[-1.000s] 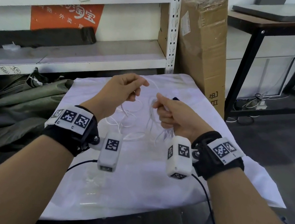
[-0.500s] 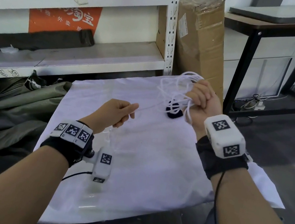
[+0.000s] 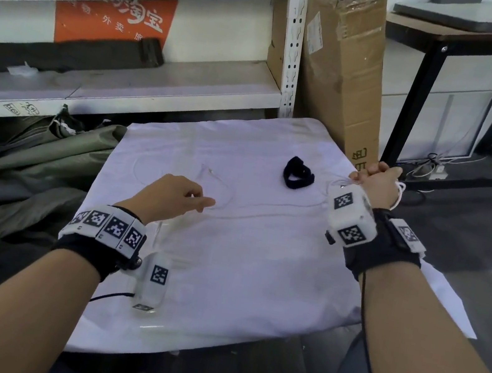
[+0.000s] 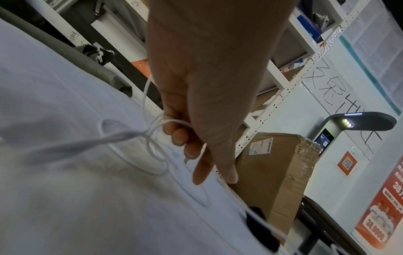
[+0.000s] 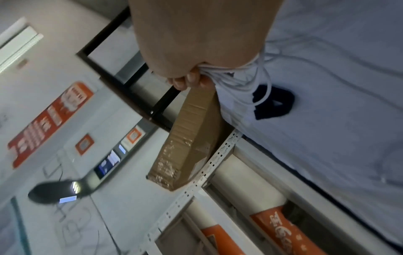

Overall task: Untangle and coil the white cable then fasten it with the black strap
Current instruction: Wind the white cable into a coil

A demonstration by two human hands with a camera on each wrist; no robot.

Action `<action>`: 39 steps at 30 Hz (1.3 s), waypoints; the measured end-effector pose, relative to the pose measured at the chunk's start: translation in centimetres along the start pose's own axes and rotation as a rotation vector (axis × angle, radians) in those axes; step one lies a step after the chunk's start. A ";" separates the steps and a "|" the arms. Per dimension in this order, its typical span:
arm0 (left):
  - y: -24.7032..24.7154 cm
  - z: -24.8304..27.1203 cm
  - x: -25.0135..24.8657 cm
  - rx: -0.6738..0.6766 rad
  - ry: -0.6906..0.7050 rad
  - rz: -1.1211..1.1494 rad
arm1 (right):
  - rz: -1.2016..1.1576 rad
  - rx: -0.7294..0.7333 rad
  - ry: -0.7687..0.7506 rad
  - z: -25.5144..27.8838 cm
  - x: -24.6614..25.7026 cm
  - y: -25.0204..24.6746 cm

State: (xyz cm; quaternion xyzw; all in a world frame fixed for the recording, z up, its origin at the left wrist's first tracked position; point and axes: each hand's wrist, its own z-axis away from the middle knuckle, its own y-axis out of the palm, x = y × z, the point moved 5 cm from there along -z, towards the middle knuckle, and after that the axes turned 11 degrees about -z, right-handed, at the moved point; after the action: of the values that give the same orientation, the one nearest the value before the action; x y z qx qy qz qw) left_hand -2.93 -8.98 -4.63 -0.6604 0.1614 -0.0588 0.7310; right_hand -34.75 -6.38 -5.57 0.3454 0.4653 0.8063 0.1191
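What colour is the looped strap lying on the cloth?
Black; the looped fabric strap shows best in the head view.

A low surface covered with a wrinkled white cloth (image 3: pixel 224 264) is seen beneath both hands. A thin white cable (image 3: pixel 266 214) is laid across the cloth in loose curves, stretched from under the fingers of the left hand (image 3: pixel 170 197) toward the right hand (image 3: pixel 373 182), with wider loops spread on the cloth beyond the left hand. A black fabric strap (image 3: pixel 299 173), curled into a small ring, is set on the cloth just to the left of the right hand and well beyond the left hand. The strap is crossed by cable strands in the right wrist view.
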 end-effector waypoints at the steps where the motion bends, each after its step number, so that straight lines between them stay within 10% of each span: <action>1: -0.2 0.1 0.2 -0.027 -0.003 0.009 | 0.077 0.008 -0.027 0.0 0.0 0.3; 22: -4.9 0.1 -6.0 -0.116 0.197 0.620 | 1.201 0.895 0.175 6.7 -8.4 2.8; 39: -2.9 -2.1 -5.4 -0.271 0.023 0.670 | 1.105 0.920 0.540 9.3 -8.7 2.3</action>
State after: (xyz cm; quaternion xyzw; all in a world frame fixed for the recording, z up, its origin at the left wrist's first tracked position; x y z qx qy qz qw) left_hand -8.26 -9.71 -1.06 -0.6609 0.3833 0.1986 0.6138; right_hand -21.88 -5.90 -4.48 0.3338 0.5266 0.5303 -0.5745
